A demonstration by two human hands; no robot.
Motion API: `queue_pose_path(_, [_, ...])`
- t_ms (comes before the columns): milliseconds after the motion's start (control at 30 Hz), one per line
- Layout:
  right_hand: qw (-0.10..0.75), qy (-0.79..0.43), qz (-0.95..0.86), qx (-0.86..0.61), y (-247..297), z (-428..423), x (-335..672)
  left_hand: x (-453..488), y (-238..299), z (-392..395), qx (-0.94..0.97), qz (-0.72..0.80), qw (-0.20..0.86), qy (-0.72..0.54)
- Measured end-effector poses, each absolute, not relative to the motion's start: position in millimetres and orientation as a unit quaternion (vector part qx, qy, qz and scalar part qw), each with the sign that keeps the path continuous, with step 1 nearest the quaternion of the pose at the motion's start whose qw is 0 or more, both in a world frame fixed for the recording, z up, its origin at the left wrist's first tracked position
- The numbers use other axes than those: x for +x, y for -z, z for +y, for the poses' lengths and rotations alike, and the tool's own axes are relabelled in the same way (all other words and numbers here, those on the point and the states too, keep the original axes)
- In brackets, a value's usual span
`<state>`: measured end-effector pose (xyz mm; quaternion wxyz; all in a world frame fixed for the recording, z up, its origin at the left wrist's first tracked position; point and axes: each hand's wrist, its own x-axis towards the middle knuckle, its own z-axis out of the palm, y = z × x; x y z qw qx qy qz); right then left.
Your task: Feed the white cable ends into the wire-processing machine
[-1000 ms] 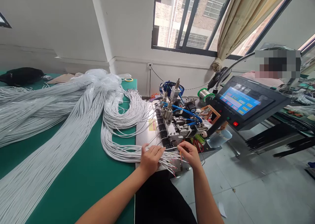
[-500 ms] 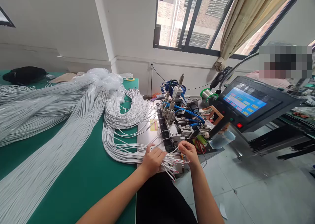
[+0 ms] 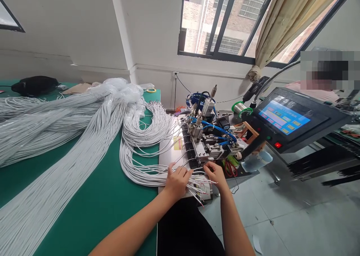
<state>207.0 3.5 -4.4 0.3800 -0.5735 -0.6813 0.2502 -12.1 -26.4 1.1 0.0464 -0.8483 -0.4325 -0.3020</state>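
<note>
My left hand [image 3: 177, 180] lies closed over a bundle of white cables [image 3: 143, 176], close to their cut ends. Several of those ends, some tipped in red, fan out past my fingers to the right. My right hand [image 3: 216, 175] is pinched at the front corner of the machine [image 3: 209, 136], its fingertips by a single white cable [image 3: 199, 172]. What exactly lies between those fingertips is partly hidden. Metal clamps, cylinders and blue air hoses make up the machine, and a few cables run into its near-left side.
More long white cables [image 3: 70, 166] cover the green table [image 3: 112, 214] at left, partly wrapped in clear plastic [image 3: 118, 89]. A control screen [image 3: 284, 115] stands to the right. Behind it are a solder wire spool [image 3: 240, 109] and another person [image 3: 309, 92].
The view has shifted slightly, moving the scene a little to the right. My right fingertips sit a bit closer to the machine's edge; my left hand stays on the bundle.
</note>
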Motion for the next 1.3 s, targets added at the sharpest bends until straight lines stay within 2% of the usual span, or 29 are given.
queue_pose_path(467, [0.388,-0.428,-0.618,-0.533,11.9,6.0,215.6,-10.4,-1.3,-24.8,-0.855,-0.462,0.018,0.237])
queue_pose_path(700, [0.376,-0.426,-0.629,-0.531,10.5,8.0,216.6,-11.1,-0.2,-23.9,-0.857,-0.447,0.018,0.255])
queue_pose_path(1033, [0.445,-0.525,-0.491,-0.533,22.9,6.2,204.9,-10.3,0.2,-23.5,-0.855,-0.446,0.011,0.265])
queue_pose_path(1300, [0.459,-0.511,-0.487,-0.539,29.1,0.7,207.5,-10.3,0.6,-24.4,-0.852,-0.446,0.006,0.273])
